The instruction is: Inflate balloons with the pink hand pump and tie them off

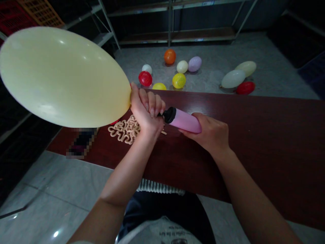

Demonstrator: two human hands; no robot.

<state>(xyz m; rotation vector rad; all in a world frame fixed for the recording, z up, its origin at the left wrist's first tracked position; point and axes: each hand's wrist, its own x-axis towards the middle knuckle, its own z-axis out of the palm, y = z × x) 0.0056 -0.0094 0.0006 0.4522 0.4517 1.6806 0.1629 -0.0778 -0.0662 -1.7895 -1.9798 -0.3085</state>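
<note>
A large pale yellow balloon [66, 78], blown up big, stretches to the upper left from my left hand [148, 106]. That hand is closed round the balloon's neck and the nozzle end of a balloon pump, whose tip is hidden in my fingers. The pump's pink barrel [186, 120] with its black end cap slants down to the right. My right hand [212, 132] is wrapped round the far end of the barrel. Beneath my left hand, a heap of beige, wavy uninflated balloons [125, 130] lies on the dark red-brown table [266, 145], partly covered by the hand.
A blurred-out phone-like object [82, 142] lies at the table's left edge. Beyond the table, several small balloons rest on the floor, including an orange balloon [170, 56] and a white balloon [233, 79]. Metal shelving [203, 35] stands at the back, crates [40, 13] at upper left.
</note>
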